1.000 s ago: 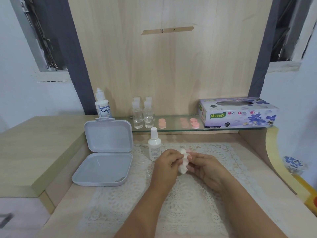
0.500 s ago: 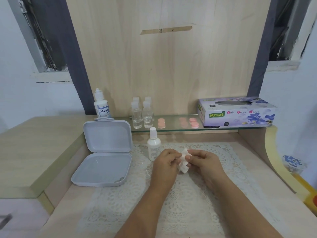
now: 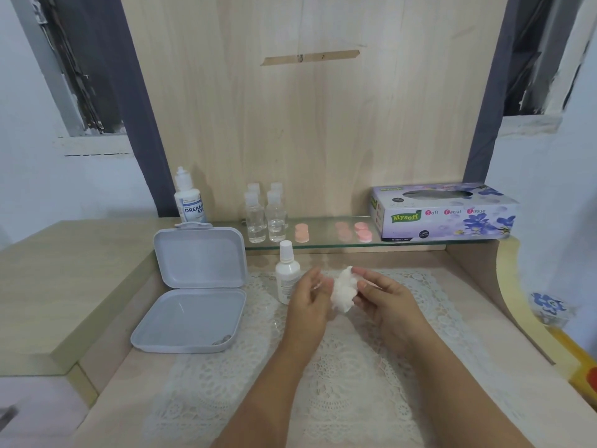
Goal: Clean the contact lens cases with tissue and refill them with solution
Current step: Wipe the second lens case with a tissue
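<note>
The right hand (image 3: 384,305) pinches a crumpled tissue (image 3: 344,291) against something small that the left hand (image 3: 310,302) seems to hold; whether that is a lens case, I cannot tell. The solution bottle (image 3: 287,276) stands on the tabletop (image 3: 468,318) just left of the hands, likely kept close for refilling.

Both forearms reach in from the near edge; left hand (image 3: 309,299) fingers loosely curled, right hand (image 3: 384,302) pinching a wad.
</note>
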A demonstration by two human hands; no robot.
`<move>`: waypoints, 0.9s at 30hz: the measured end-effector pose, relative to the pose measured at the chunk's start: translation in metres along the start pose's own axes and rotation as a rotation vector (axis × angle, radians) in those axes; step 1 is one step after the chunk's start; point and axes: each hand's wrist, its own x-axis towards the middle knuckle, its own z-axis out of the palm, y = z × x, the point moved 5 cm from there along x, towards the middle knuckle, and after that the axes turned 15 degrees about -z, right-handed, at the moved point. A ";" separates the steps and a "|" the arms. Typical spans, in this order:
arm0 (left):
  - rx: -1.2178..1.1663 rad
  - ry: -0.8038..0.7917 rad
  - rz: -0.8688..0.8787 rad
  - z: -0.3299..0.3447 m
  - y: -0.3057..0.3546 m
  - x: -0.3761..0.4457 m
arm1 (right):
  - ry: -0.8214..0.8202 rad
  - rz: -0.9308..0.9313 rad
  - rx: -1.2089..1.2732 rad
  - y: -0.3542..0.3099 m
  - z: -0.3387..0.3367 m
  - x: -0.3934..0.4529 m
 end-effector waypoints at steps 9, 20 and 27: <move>-0.311 -0.122 -0.165 -0.003 -0.005 0.005 | -0.123 -0.080 -0.177 -0.003 0.007 -0.003; -0.371 -0.120 -0.211 -0.009 -0.006 0.006 | -0.113 -0.213 -0.439 -0.007 0.005 -0.004; -0.325 -0.137 -0.191 -0.007 -0.007 0.007 | -0.115 -0.225 -0.498 -0.006 0.003 -0.004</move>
